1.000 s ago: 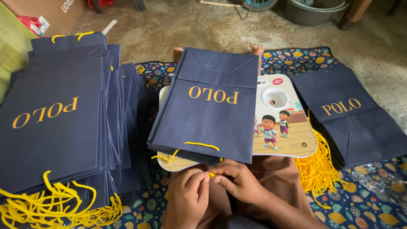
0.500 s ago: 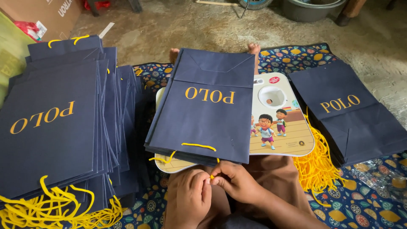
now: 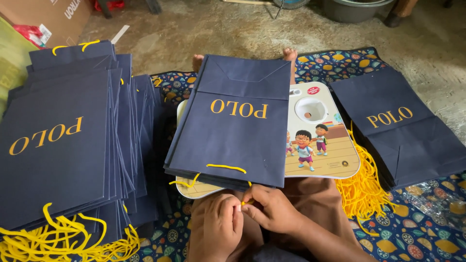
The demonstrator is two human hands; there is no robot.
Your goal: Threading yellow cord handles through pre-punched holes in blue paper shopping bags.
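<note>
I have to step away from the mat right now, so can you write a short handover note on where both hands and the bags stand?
Left hand and right hand: both pinch a yellow cord at the near edge of the navy paper bag on the lap tray.
Done, by the look of it: a tall stack of bags with yellow handles on the left.
Left: apparently the flat pile of bags on the right, with loose yellow cords beside it.

The left hand (image 3: 217, 224) and right hand (image 3: 273, 209) meet at six o'clock, fingertips (image 3: 244, 203) pinched together, knuckles up. The right forearm runs off toward five o'clock. Bare toes show at twelve.
</note>
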